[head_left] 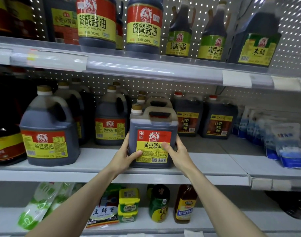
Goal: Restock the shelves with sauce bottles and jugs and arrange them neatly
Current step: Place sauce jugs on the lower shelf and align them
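A square dark soy sauce jug (153, 134) with a red and yellow label stands at the front edge of the middle shelf (98, 161). My left hand (126, 155) grips its lower left side, thumb across the label. My right hand (176, 151) grips its lower right side, thumb on the label too. More jugs of the same shape line up behind it. Two rounder soy sauce jugs (49, 132) (110, 124) stand to its left on the same shelf.
Two dark vinegar jugs (189, 120) (218, 122) stand at the right rear, with blue and white bags (283, 144) further right. The upper shelf (146, 65) carries soy sauce and vinegar bottles. The lower shelf holds small bottles, jars and bags.
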